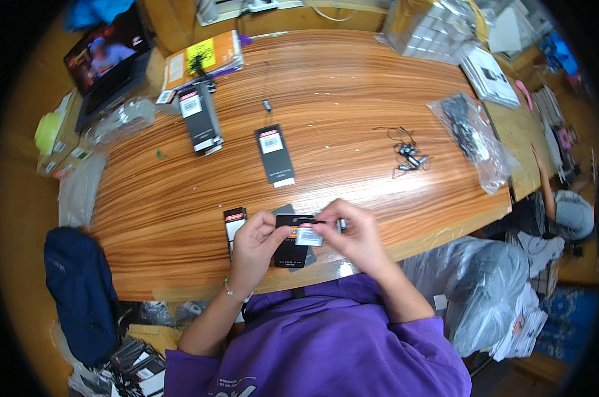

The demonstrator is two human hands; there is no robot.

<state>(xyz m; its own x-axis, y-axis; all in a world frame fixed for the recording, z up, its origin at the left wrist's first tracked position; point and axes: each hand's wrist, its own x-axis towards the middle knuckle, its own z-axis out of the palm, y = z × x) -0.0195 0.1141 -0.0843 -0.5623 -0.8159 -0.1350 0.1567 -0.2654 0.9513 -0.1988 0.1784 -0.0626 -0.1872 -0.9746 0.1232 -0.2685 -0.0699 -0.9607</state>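
Near the table's front edge, my left hand [252, 246] pinches the left side of a black hang tag [290, 257] between thumb and fingers. A small white label [310, 237] lies across the tag's upper part. My right hand [353, 233] is closed at the tag's top right corner, on what looks like a thin black cord; its fingertips partly hide this. A grey card [304, 259] shows behind the held tag. Beside my left hand lies another dark tag with a white sticker [235, 223]. Farther off, a single tag [276, 159] lies flat on the wooden table [352, 119].
At the back left are a stack of tags [200, 122], an orange folder [223, 53] and a lit screen [107, 49]. Black cords with small fasteners [408, 157] lie to the right, near a plastic bag [474, 139]. Another person [570, 215] is at the far right.
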